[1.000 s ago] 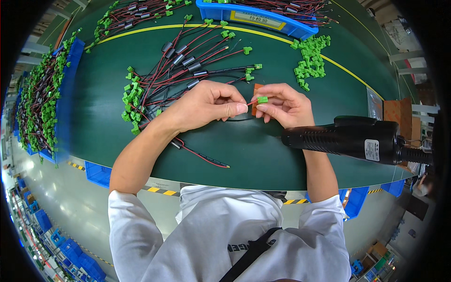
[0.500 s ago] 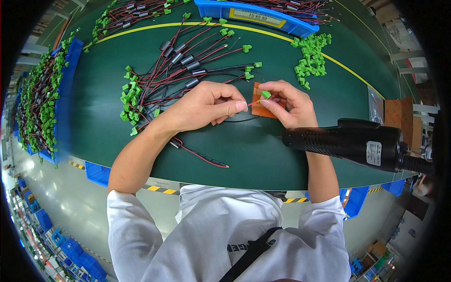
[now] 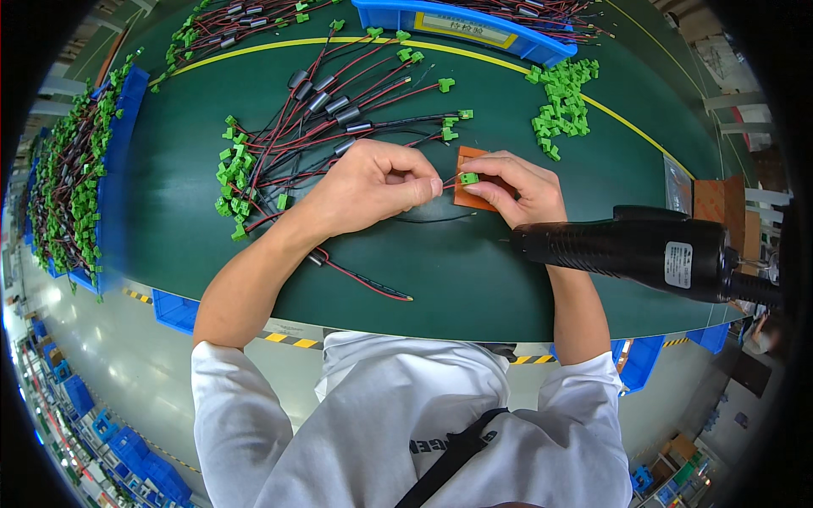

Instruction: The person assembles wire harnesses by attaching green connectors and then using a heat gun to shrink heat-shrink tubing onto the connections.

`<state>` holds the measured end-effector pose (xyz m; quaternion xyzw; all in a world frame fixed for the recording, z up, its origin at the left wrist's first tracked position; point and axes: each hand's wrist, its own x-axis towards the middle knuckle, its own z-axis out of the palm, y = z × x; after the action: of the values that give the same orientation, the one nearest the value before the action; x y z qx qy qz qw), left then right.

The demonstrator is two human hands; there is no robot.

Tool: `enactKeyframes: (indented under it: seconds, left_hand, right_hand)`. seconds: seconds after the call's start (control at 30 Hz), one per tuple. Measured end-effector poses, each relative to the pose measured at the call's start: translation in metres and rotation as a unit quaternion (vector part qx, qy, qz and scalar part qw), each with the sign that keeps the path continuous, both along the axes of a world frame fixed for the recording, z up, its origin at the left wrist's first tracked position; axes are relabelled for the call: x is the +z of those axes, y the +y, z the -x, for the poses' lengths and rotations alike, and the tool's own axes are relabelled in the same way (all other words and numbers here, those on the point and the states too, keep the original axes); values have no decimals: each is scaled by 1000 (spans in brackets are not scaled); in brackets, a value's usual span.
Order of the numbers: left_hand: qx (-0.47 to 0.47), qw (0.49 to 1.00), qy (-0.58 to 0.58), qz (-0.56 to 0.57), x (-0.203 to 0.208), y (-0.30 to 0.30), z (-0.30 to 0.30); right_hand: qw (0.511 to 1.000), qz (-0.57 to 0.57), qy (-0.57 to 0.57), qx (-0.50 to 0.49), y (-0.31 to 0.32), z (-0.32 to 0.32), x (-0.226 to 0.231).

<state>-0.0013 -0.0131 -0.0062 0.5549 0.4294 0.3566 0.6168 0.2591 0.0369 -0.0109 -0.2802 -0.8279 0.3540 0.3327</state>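
My left hand pinches the ends of thin red and black wires between thumb and fingers. My right hand holds a small green terminal connector by its fingertips, right at the wire ends. Both hands meet above a small orange-brown pad on the dark green table. Behind my left hand lies a bundle of red and black wire harnesses with grey cylinders and green connectors on their ends.
A black electric tool hangs over the table at the right, just over my right forearm. A pile of loose green connectors lies at the back right. Blue bins with more harnesses stand at the back and far left. One loose wire lies near the table's front edge.
Both hands shifted slightly away from me over the orange-brown pad, and the green connector now sits against the wire ends held in my left hand.
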Motion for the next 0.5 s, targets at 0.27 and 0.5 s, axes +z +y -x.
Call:
enactKeyframes:
  seconds: [0.27,0.5]
  left_hand:
    - [2,999,12,-32,-2,-1,-2]
    - [-39,999,31,-8,-3,1,-2]
  right_hand:
    - [1000,-23,-6,-9,0,-1,-1]
    - [999,-39,-6,-9,-1,-2,-2]
